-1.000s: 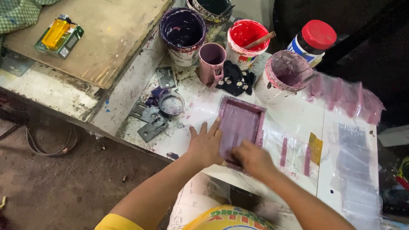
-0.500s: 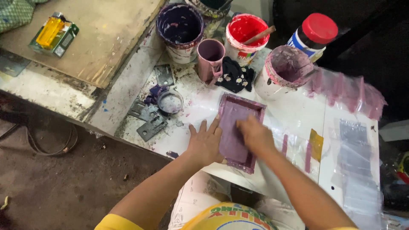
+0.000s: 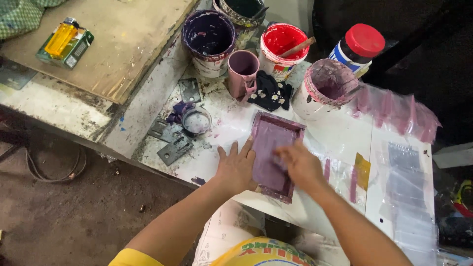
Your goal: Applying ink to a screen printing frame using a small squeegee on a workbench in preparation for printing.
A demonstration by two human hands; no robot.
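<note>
On paint-stained white table [image 3: 340, 143] above dirt floor [image 3: 74, 216], hands spread flat on purple frame [image 3: 274, 148].

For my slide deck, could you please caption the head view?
Left hand steadies a purple frame while the right hand presses inside it, beside paint pots.

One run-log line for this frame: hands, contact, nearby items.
left hand: flat on purple screen frame left edge | right hand: on screen mesh, blurred | behind frame: pink mug, red paint tub
</note>
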